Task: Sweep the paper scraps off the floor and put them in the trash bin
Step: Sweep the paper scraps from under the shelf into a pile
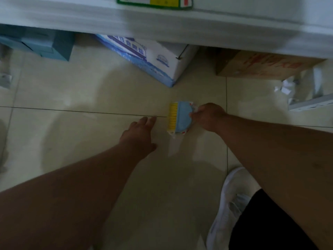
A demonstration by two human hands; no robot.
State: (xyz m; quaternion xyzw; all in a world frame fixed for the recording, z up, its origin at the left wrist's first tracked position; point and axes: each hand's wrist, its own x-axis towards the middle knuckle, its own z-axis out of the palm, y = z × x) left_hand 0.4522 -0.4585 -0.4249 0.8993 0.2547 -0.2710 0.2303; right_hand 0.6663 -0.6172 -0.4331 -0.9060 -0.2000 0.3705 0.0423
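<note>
Head view: right hand grips a blue brush low over the floor; left hand spread, empty.

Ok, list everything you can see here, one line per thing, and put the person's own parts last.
hand brush: one, blue body with yellow bristles, on the floor at centre, in the right hand's grip
paper scraps: a small crumpled white pile, floor at right
white-and-blue carton: one, under the shelf, centre
brown cardboard box: one, red print, under the shelf, right
teal boxes: stacked, upper left
white shelf: one, across the top
tiled floor: beige
white shoe: one, lower right
left hand: open, fingers extended, above the floor
right hand: holds the brush
</note>
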